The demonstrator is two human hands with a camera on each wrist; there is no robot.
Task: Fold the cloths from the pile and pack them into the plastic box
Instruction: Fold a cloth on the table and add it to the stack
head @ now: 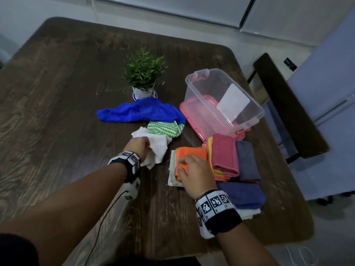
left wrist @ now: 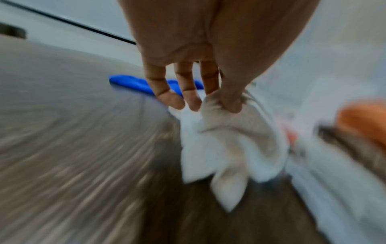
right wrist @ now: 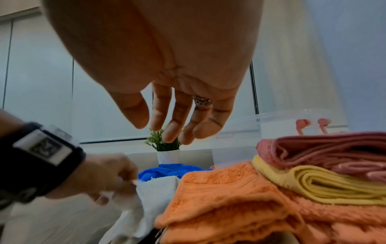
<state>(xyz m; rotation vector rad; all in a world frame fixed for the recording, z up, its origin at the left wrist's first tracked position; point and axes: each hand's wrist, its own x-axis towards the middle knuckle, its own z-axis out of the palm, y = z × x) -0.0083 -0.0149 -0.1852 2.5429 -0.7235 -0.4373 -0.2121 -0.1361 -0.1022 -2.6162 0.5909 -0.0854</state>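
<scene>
A potted green plant (head: 143, 73) is set behind a crumpled blue cloth (head: 138, 112). To the right, a clear plastic box (head: 222, 98) is placed on a pink lid (head: 194, 123), with folded cloths (head: 224, 156) stacked before it.

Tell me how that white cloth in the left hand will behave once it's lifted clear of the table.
Probably floppy: the white cloth droops in loose folds below the left hand pinching it. Likely light, since a fingertip pinch carries it. Its trailing corner may drag over the table.

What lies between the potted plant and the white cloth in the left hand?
In the head view, the blue cloth and then the green zigzag cloth lie between the potted plant and the white cloth held by the left hand.
</scene>
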